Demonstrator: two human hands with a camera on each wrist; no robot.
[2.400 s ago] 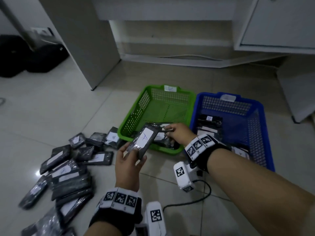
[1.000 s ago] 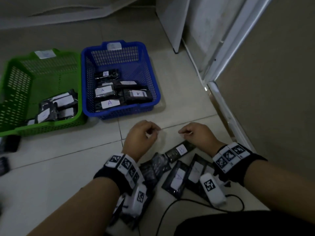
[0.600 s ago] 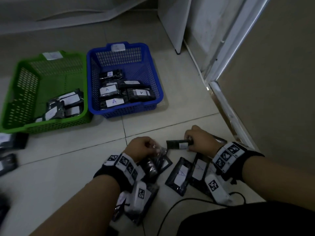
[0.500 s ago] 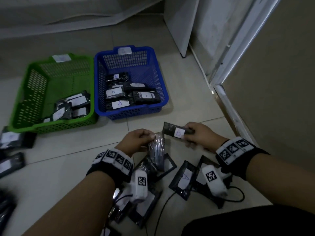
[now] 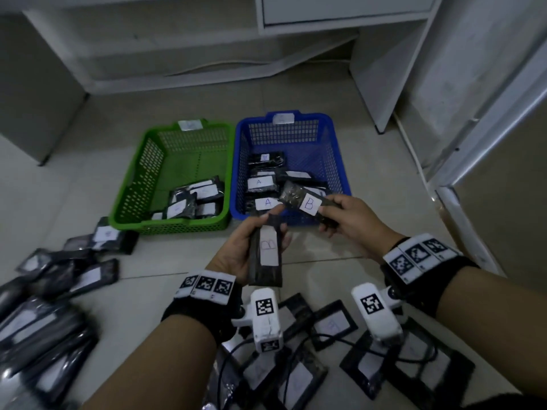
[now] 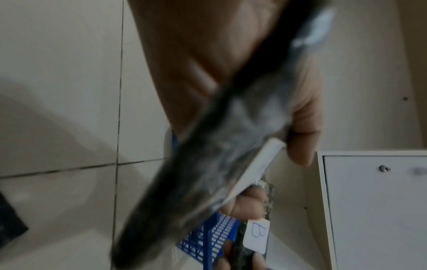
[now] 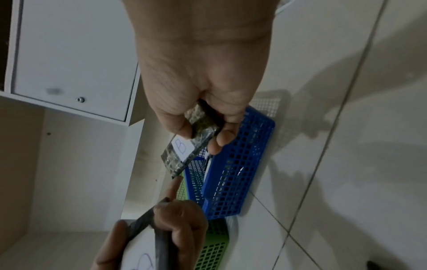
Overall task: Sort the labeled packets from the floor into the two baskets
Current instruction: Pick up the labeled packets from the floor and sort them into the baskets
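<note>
My left hand (image 5: 251, 247) grips a dark packet (image 5: 265, 255) with a white label marked B, held upright in front of the baskets; it shows blurred in the left wrist view as the same packet (image 6: 208, 155). My right hand (image 5: 346, 220) pinches another B-labelled packet (image 5: 305, 201) by its right end, above the near edge of the blue basket (image 5: 334, 161); that packet (image 7: 184, 151) is sharp in the right wrist view. The blue basket holds packets marked A. The green basket (image 5: 139, 184) to its left holds several packets.
Many dark packets lie on the tiled floor at the left (image 5: 74, 261) and under my wrists (image 5: 331, 327). White cabinets (image 5: 340, 10) stand behind the baskets, and a wall with a door frame (image 5: 473, 143) closes the right side. A black cable (image 5: 225, 359) runs over the near packets.
Both hands have lifted their packets off the floor pile and carried them up towards the baskets. The left packet's B label now faces me. The view has swung back over the baskets.
</note>
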